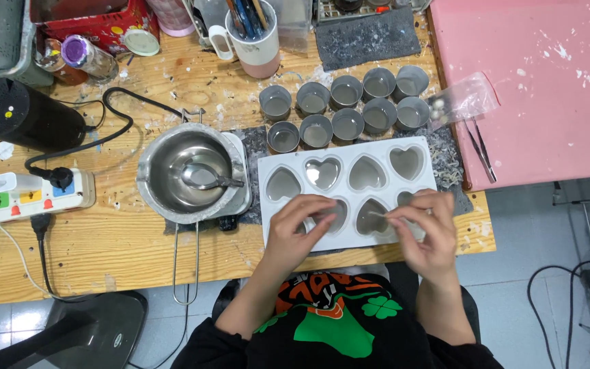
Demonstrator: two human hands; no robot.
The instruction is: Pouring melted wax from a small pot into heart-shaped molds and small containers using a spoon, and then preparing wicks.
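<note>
Two hands work low in the middle of the frame, right over the near edge of the tabletop (104,253), so there's barely any wood left between the mold (349,191) and the drop-off. Open room is mostly at lower left, a bare stretch of wood under the pot handle.

That mold is white, with heart-shaped cavities in two rows, most holding a pale grey fill. It sits lower center, tilted a bit, its right end on a dark mat. The left hand (298,229) rests fingers curled on the bottom row, grip loose, not clamped on anything I can make out. The right hand (426,232) pinches a wick (379,214), a thin pale stick, between thumb and fingertips, tip pointing left over a lower heart.

Just behind the mold, nine small grey cups (346,109) stand in two rows, packed close. Left of it, a steel pot (189,171) with a spoon inside sits nearly touching the mold's edge. A mug (257,37) of tools stands top center, a black speaker (25,113) and power strip (29,195) at far left. Tweezers (479,147) lie on the pink board (548,82) at upper right.
</note>
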